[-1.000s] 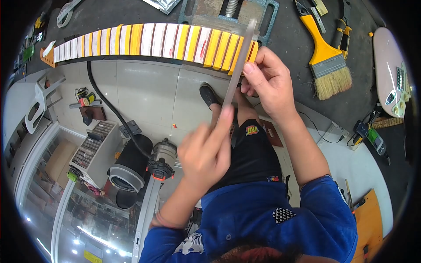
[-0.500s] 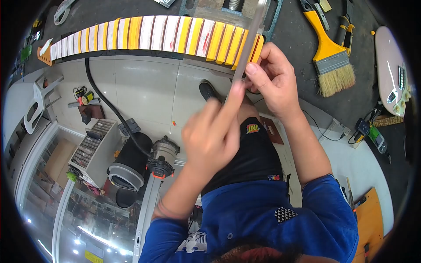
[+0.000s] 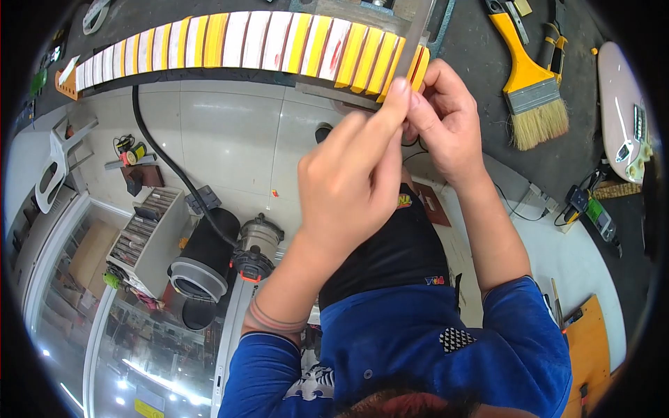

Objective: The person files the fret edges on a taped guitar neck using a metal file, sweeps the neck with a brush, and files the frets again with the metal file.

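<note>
A guitar neck [image 3: 237, 42] lies across the top, its fingerboard masked with white and yellow tape between the dark fret lines. Across its right end runs a long, narrow grey file-like strip [image 3: 419, 31], slightly blurred. My left hand [image 3: 352, 174] is closed on the strip's near end, index finger stretched along it and thumb below. My right hand [image 3: 449, 122] is closed at the neck's right end, fingers curled by the edge and thumb close to the strip. Its exact contact is partly hidden.
A yellow-handled brush [image 3: 533, 104] and pliers [image 3: 552, 49] lie on the dark bench to the right, near a pale guitar-shaped body [image 3: 620, 111]. Below left stand a black bin [image 3: 202, 251], a vacuum-like canister [image 3: 258, 240] with a hose, and a glass cabinet [image 3: 160, 355].
My left hand and the strip have moved up and away from my body across the neck. My right hand stays at the neck's end. The whole view has shifted slightly.
</note>
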Action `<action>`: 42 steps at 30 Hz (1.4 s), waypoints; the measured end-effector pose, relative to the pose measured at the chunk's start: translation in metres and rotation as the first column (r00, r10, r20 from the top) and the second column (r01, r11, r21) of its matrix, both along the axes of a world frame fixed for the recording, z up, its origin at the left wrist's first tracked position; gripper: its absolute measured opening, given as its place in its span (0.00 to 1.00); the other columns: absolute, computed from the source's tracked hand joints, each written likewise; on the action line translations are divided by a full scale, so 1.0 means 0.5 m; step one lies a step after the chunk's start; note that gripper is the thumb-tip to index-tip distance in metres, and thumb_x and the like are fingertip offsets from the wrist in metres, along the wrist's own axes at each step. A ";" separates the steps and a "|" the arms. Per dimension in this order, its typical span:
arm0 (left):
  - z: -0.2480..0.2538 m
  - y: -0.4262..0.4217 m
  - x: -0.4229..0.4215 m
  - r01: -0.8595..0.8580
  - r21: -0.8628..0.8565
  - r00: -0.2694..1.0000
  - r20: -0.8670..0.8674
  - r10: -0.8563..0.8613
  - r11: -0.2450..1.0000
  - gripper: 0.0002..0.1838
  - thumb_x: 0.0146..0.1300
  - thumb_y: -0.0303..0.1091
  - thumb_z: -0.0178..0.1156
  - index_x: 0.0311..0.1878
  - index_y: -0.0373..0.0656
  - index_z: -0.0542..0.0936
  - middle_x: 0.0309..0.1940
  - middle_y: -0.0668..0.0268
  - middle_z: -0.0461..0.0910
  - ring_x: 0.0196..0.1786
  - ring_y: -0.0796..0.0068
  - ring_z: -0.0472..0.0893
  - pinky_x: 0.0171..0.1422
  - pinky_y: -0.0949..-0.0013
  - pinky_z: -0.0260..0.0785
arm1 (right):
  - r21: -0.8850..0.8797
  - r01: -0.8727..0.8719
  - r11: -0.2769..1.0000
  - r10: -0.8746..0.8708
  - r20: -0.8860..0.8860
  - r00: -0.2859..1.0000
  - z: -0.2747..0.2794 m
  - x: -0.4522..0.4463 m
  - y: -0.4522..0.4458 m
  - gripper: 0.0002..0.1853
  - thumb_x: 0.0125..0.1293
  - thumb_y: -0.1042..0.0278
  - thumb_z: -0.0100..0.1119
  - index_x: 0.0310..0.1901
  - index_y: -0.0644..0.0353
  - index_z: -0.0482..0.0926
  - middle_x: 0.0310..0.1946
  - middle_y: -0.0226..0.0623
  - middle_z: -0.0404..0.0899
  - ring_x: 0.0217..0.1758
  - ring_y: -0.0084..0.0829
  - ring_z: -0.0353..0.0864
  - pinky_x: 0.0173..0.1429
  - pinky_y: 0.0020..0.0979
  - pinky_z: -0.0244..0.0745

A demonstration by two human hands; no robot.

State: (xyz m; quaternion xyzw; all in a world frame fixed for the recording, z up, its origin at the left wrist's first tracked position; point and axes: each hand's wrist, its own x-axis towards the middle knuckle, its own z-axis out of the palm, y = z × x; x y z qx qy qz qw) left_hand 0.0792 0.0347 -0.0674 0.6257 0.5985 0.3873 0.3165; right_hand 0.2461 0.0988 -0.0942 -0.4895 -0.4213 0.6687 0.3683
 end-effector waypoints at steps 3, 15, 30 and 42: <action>-0.010 -0.042 -0.014 0.012 0.014 1.000 0.008 -0.012 1.000 0.32 0.65 0.15 0.69 0.73 0.42 0.86 0.27 0.62 0.75 0.24 0.64 0.75 0.30 0.61 0.70 | 0.001 -0.024 1.000 0.024 0.018 1.000 0.002 0.003 0.001 0.11 0.81 0.65 0.70 0.45 0.59 0.76 0.36 0.24 0.79 0.36 0.12 0.77 0.39 0.20 0.75; -0.003 0.012 0.006 -0.013 0.007 0.996 0.084 0.012 1.000 0.30 0.64 0.14 0.70 0.71 0.38 0.87 0.28 0.60 0.78 0.23 0.63 0.76 0.31 0.63 0.72 | 0.024 -0.037 0.999 0.037 0.006 0.999 -0.001 0.004 -0.003 0.11 0.82 0.63 0.70 0.47 0.59 0.77 0.39 0.24 0.79 0.39 0.13 0.79 0.41 0.22 0.79; -0.002 -0.018 -0.007 0.002 -0.042 0.995 0.096 0.002 0.999 0.29 0.68 0.12 0.64 0.73 0.36 0.85 0.32 0.60 0.83 0.29 0.73 0.78 0.37 0.67 0.72 | 0.039 -0.032 0.999 0.032 0.004 0.999 -0.004 0.002 -0.001 0.10 0.83 0.66 0.69 0.46 0.58 0.77 0.37 0.23 0.78 0.37 0.13 0.77 0.42 0.22 0.78; -0.016 -0.008 0.002 -0.031 0.070 0.993 -0.107 0.038 0.997 0.33 0.59 0.18 0.72 0.71 0.46 0.89 0.28 0.66 0.73 0.23 0.66 0.72 0.29 0.62 0.67 | 0.058 0.010 0.998 -0.007 -0.047 0.999 -0.011 0.001 -0.008 0.12 0.80 0.66 0.71 0.45 0.58 0.75 0.37 0.23 0.78 0.38 0.11 0.75 0.41 0.20 0.73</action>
